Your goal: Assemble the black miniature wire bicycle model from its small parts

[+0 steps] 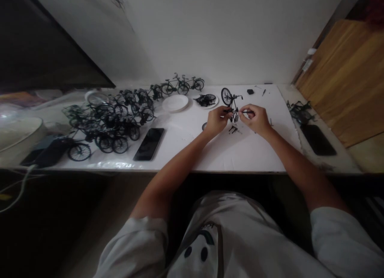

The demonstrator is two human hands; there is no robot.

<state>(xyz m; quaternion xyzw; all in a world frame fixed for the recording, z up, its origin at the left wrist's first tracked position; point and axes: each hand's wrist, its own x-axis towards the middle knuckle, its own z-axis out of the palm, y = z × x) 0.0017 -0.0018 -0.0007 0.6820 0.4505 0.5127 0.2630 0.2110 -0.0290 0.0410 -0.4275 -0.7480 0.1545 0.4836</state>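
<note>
Shirt (222, 230) and forearms nearest; left hand (216, 121) and right hand (255, 117) meet over the worktop (240, 154) on a model bike (231, 104).
Bike sits between the hands, stood on end, front wheel up and away from the person. Left hand is closed, pinching the lower frame from the left. Right hand is just beside it, fingertips pinched on a thin dark rod (246, 112) that points left at the frame, both hands equally near. Wrists look raised off the worktop, with loose parts (234, 129) lying just below.
</note>
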